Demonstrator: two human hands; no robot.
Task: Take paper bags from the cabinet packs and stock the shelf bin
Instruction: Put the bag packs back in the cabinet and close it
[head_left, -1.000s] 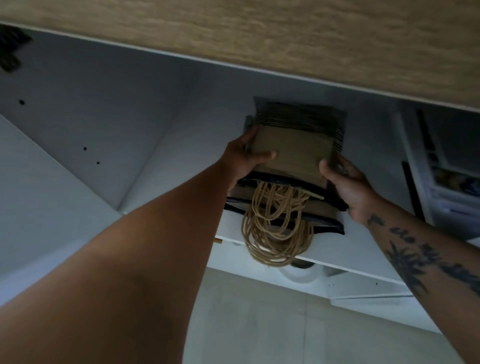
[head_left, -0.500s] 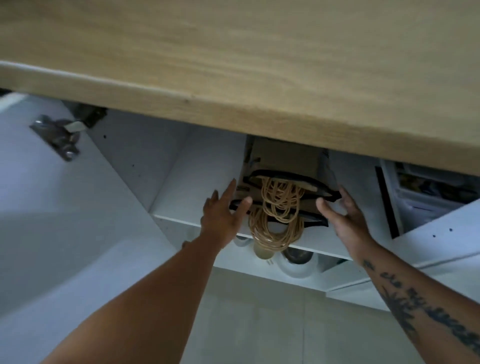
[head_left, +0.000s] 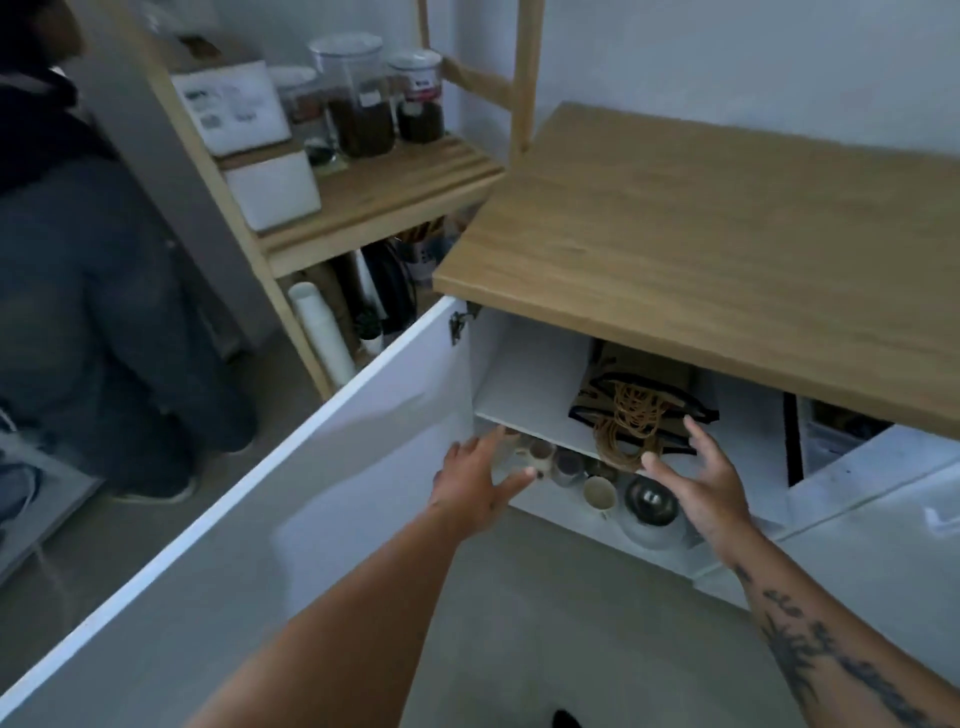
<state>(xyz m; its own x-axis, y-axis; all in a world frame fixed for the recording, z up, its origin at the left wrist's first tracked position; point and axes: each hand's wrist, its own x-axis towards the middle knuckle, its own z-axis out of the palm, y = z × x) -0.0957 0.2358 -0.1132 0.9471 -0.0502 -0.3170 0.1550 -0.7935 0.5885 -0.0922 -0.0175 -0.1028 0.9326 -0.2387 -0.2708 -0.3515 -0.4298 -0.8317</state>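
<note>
Pulled back, left hand (head_left: 480, 483) and right hand (head_left: 701, 488) hover open, empty; the paper bag pack (head_left: 644, 379), eleven o'clock of the right, looks light and floppy, so grip its sides.

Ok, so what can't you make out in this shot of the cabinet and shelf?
Head view, one line per item:
paper bag pack: rear hidden under the countertop, a corner behind the right hand, so no bag count.
jar labels: too blurred to read.
cups on the lower shelf: partly behind the left hand.
</note>
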